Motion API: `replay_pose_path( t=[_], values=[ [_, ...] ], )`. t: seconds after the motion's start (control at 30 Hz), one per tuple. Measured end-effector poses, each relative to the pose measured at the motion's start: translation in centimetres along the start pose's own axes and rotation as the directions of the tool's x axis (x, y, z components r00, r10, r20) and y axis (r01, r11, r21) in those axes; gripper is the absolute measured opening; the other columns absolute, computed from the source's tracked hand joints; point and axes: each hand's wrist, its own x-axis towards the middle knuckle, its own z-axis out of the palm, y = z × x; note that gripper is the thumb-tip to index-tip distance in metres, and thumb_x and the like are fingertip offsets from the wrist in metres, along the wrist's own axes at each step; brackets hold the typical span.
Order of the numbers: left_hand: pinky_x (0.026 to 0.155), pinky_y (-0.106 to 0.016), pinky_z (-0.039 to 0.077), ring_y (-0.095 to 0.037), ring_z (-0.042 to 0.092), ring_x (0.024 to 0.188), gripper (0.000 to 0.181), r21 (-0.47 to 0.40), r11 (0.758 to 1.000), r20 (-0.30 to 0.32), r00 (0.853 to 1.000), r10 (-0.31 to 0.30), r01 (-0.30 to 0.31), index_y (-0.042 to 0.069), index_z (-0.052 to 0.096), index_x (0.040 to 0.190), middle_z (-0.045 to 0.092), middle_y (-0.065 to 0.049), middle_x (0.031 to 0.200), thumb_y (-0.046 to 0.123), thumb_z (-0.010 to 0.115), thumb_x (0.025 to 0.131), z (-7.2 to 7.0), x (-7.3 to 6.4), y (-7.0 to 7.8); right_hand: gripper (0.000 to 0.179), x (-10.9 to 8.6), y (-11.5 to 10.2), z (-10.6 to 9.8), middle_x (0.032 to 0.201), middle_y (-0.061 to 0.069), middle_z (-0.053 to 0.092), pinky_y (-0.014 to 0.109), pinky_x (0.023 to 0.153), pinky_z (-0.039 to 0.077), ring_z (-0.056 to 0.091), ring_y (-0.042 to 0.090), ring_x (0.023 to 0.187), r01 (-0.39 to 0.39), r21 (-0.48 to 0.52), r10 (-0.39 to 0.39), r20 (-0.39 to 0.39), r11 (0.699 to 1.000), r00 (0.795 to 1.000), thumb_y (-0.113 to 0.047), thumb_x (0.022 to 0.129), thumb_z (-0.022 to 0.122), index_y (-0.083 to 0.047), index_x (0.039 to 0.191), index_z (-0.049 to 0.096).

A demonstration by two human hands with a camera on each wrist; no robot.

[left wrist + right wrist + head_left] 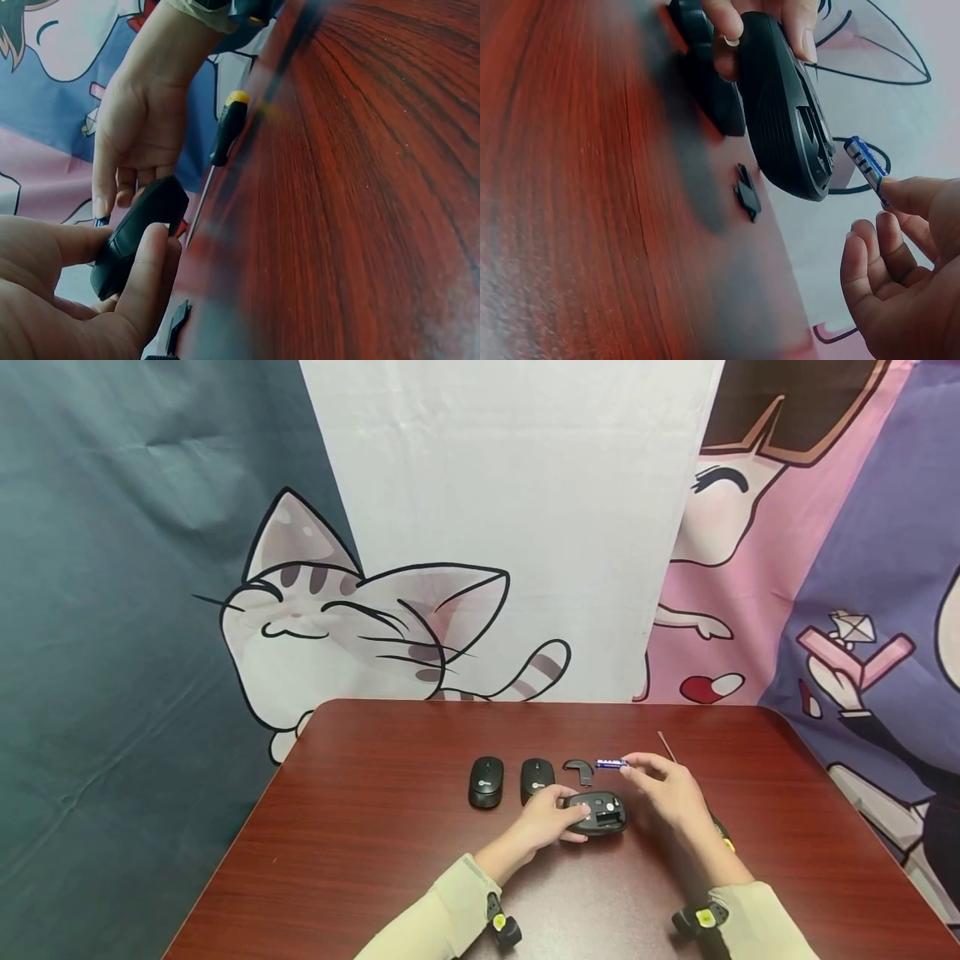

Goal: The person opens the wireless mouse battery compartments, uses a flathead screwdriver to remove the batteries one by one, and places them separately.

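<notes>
My left hand grips a black computer mouse by one end, its underside turned up and the battery slot uncovered. In the right wrist view the mouse hangs above the table with its slot side facing the battery. Between thumb and fingertip, my right hand pinches a blue and silver battery by one end. The battery is apart from the mouse, a short way off the slot. A black battery cover lies on the table behind the mouse.
Two more black mice, one at the left and one partly behind my left hand, stand upright on the brown table. A screwdriver with a black and yellow handle lies beside my right forearm. A printed cloth hangs behind.
</notes>
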Motion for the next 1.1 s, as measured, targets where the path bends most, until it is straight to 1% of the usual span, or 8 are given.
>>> replay_pose_path(
  t=[0.1,0.3,0.5,0.6,0.9,1.0,1.1],
  values=[
    [0.067,-0.032,0.065,-0.028,0.075,0.079,0.035,0.008,1.000,-0.013,1.000,-0.016,0.016,-0.010,0.055,0.125,0.062,-0.012,0.102,0.006,0.068,0.096,0.4,0.2,0.1,0.042,0.6,0.3,0.1,0.102,0.008,0.070,0.028,0.070,0.053,0.065,0.023,0.086,-0.002,0.004,0.002,0.001,1.000,1.000,-0.042,0.094,0.072,-0.011,0.124,0.069],
    [0.068,-0.031,0.065,-0.028,0.075,0.079,0.033,0.009,0.999,-0.021,0.999,-0.032,0.032,-0.010,0.057,0.124,0.063,-0.012,0.102,0.004,0.067,0.096,1.0,0.8,0.2,0.042,1.6,0.9,0.3,0.104,0.010,0.072,0.029,0.070,0.052,0.067,0.027,0.088,-0.017,0.016,0.017,0.001,1.000,1.000,-0.039,0.094,0.072,-0.009,0.123,0.069],
    [0.067,-0.031,0.065,-0.027,0.074,0.081,0.036,-0.004,0.999,-0.044,0.998,-0.049,0.048,-0.010,0.056,0.127,0.062,-0.014,0.108,0.005,0.067,0.096,1.6,1.5,0.0,0.041,2.4,1.4,0.4,0.103,0.012,0.073,0.028,0.068,0.054,0.067,0.024,0.085,-0.044,0.024,0.044,0.008,0.999,0.999,-0.035,0.095,0.072,-0.007,0.124,0.069],
    [0.067,-0.032,0.065,-0.028,0.074,0.081,0.036,-0.005,0.999,-0.048,0.997,-0.055,0.054,-0.010,0.056,0.126,0.062,-0.016,0.111,0.004,0.067,0.096,1.8,1.8,-0.1,0.040,2.7,1.7,0.4,0.101,0.012,0.073,0.029,0.068,0.054,0.066,0.022,0.083,-0.055,0.023,0.055,0.014,0.998,0.998,-0.034,0.095,0.072,-0.007,0.125,0.069],
    [0.068,-0.033,0.065,-0.032,0.075,0.080,0.034,-0.011,0.998,-0.042,0.997,-0.066,0.065,-0.010,0.058,0.123,0.062,-0.015,0.108,0.003,0.069,0.094,1.9,2.2,-0.3,0.039,3.6,2.5,0.9,0.102,0.012,0.073,0.030,0.067,0.056,0.065,0.019,0.082,-0.091,0.031,0.089,0.042,0.995,0.995,-0.034,0.096,0.071,-0.007,0.124,0.068],
    [0.067,-0.032,0.065,-0.031,0.075,0.079,0.034,-0.005,0.998,-0.048,0.996,-0.070,0.069,-0.010,0.059,0.123,0.061,-0.018,0.114,0.004,0.070,0.094,1.9,2.3,-0.4,0.038,3.8,2.7,0.9,0.100,0.011,0.073,0.029,0.067,0.056,0.065,0.018,0.081,-0.101,0.024,0.100,0.046,0.995,0.994,-0.033,0.096,0.071,-0.008,0.124,0.069],
    [0.068,-0.032,0.065,-0.029,0.075,0.077,0.034,-0.007,0.997,-0.061,0.995,-0.079,0.078,-0.008,0.060,0.123,0.057,-0.024,0.125,0.005,0.071,0.093,2.0,2.5,-0.3,0.037,4.0,2.8,0.9,0.096,0.009,0.073,0.030,0.066,0.056,0.064,0.017,0.080,-0.102,0.008,0.101,0.056,0.995,0.993,-0.031,0.095,0.072,-0.006,0.123,0.069]
  ],
)
